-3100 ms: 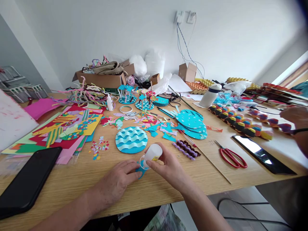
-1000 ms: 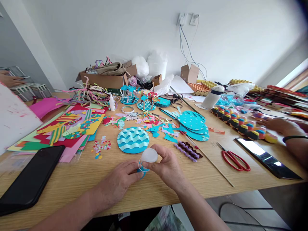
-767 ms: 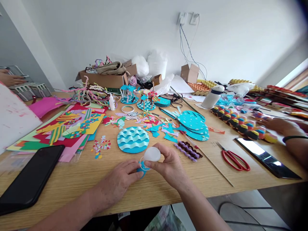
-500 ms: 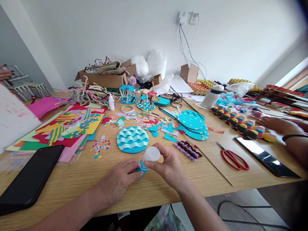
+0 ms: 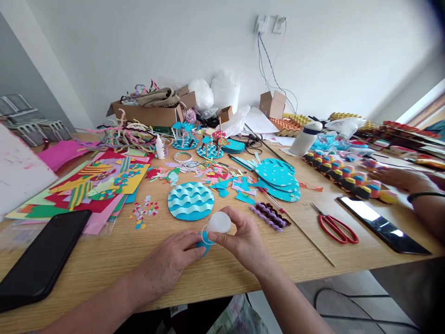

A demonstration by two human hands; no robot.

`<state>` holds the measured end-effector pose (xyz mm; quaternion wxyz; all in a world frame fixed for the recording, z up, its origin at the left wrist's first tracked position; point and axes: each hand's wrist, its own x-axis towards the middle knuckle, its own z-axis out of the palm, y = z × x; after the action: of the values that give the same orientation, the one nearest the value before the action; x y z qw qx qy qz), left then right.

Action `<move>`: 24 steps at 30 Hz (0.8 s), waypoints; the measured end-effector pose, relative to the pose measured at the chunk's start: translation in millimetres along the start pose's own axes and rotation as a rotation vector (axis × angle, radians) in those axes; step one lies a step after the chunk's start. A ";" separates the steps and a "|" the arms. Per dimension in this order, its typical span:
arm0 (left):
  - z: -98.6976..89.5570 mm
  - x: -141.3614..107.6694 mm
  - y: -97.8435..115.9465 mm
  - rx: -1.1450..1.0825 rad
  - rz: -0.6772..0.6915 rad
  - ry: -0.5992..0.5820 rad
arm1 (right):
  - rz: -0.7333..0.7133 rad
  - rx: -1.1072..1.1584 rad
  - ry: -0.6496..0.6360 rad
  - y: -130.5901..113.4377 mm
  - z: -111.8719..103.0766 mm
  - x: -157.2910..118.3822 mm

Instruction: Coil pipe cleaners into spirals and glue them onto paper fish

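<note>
I have the right hand [image 5: 245, 239] closed round a white bottle [image 5: 220, 222], thumb in front and fingers curled behind, its round base turned up towards the camera. A thin pale loop [image 5: 203, 236] hangs by it, over a small piece of blue paper [image 5: 205, 250] (the nozzle is hidden from me). The left hand [image 5: 168, 262] lies low on the table [image 5: 229, 278], fingers drawn close together and their tips at the paper's near side; whether they pinch it or only pin it, I cannot tell. With the bottle tipped this way, I judge the paper to be the piece being worked on. Just beyond lies the blue disc with pale waves [image 5: 191, 200], with small paper bits [image 5: 144, 212] to its left and fuzzy twisted strips [image 5: 271, 216] to its right.
</note>
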<state>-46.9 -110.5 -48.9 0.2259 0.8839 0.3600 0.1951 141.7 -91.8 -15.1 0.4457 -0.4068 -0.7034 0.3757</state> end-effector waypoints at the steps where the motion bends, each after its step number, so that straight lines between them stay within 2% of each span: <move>1: -0.3 0.2 0.1 0.009 0.001 -0.003 | -0.005 0.001 -0.009 -0.3 0.6 0.0; 14: -2.1 1.4 3.3 -0.005 -0.043 -0.021 | -0.003 -0.002 -0.024 2.7 0.6 0.3; 20: 0.3 -0.9 -0.4 0.033 -0.013 -0.009 | 0.006 -0.010 0.016 3.5 0.7 0.1; 24: 0.5 -1.9 -0.5 0.014 -0.003 -0.015 | 0.018 0.006 -0.013 3.2 -0.5 -1.2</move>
<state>-48.2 -111.7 -49.9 0.2228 0.8864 0.3608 0.1857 143.2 -91.5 -18.2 0.4390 -0.4094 -0.7013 0.3846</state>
